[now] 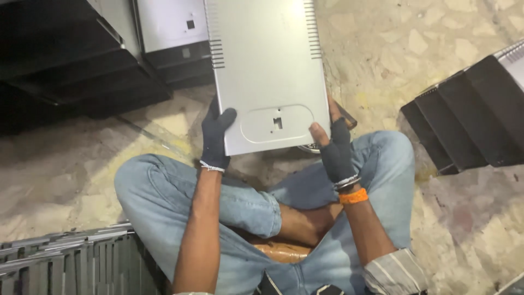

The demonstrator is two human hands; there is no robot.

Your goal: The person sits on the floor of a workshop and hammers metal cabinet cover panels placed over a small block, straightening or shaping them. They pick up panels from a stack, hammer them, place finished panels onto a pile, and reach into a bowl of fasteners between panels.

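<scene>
Person's sitting cross-legged on the floor (469,229), holding a grey metal panel (262,71) up over the knees. Left hand (214,139) grips the bottom-left corner, right hand (334,147) the bottom-right edge, both gloved & closed on it. IMO keep thumbs off the centre slot, hold it level w/ even grip. More panels (65,259) stacked bottom left.

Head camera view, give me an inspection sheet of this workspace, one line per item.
Surface: stone-chip floor, worn; person sits cross-legged on it.
Job's things: grey metal panel, vent slots along both sides, oval recess near bottom edge.
Clutter: round object under the panel, mostly hidden.
Grippers: left hand and right hand, dark gloves, grip panel's bottom corners.
Cables: nothing seen.
Surroundings: dark cabinets upper left, black casings right, stacked grey panels lower left.
</scene>
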